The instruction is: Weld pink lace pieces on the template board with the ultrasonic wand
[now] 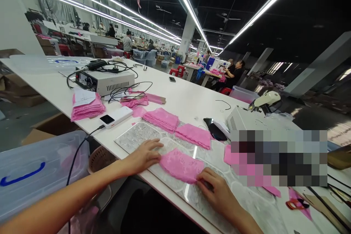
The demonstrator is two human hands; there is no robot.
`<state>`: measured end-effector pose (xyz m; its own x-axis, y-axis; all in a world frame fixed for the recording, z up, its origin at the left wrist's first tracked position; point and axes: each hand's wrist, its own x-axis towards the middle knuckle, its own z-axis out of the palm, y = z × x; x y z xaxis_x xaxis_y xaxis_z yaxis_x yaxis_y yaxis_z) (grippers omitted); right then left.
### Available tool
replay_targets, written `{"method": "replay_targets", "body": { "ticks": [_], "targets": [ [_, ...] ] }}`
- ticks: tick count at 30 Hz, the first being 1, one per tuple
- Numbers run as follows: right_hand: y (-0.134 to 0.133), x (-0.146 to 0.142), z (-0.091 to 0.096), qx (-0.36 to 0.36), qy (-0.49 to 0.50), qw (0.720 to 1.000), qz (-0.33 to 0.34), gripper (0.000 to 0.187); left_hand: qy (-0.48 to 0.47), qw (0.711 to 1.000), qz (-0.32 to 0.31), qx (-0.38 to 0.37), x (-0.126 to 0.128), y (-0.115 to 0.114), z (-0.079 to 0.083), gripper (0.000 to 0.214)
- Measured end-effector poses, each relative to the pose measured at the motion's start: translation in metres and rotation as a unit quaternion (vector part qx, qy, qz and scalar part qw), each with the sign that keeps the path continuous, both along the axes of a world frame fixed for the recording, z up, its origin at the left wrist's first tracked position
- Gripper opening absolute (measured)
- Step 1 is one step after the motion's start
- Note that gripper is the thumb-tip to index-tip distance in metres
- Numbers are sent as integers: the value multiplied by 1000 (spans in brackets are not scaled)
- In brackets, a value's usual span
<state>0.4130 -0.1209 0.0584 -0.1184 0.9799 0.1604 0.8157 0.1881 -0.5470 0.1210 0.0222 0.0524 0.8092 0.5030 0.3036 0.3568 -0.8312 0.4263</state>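
A pink lace piece [181,165] lies flat on a clear glass plate [134,136] over the white table [189,98]. My left hand [144,156] rests flat at the piece's left edge, fingers stretched out and touching the lace. My right hand [216,190] sits at its lower right corner with fingers curled onto the edge of the lace. Two stacks of pink lace pieces [161,119] [193,135] lie just beyond, on the far side of the plate.
A white phone-like device [115,117] with a cable, a pink stack with paper on top [86,108] and a grey control box [105,80] stand to the left. A white machine [246,119] sits at right. A clear bin [33,170] is below left. People work far off.
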Motion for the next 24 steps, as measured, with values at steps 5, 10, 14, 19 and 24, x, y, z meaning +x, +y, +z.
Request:
{"method": "replay_targets", "body": {
  "ticks": [5,10,14,19,24],
  "targets": [
    [48,6,32,-28,65,996,-54,21,-15,999,9,-50,16,46,29,17],
    [147,8,70,26,150,984,-93,23,-40,995,90,-33,33,148,70,21],
    [217,-2,82,104,158,975,-119,20,-75,985,153,25,27,203,94,27],
    [239,-27,49,90,156,979,-94,10,-26,989,134,48,-7,211,75,22],
    [207,-6,22,51,177,975,-122,25,2,993,103,50,-14,193,50,22]
  ]
}}
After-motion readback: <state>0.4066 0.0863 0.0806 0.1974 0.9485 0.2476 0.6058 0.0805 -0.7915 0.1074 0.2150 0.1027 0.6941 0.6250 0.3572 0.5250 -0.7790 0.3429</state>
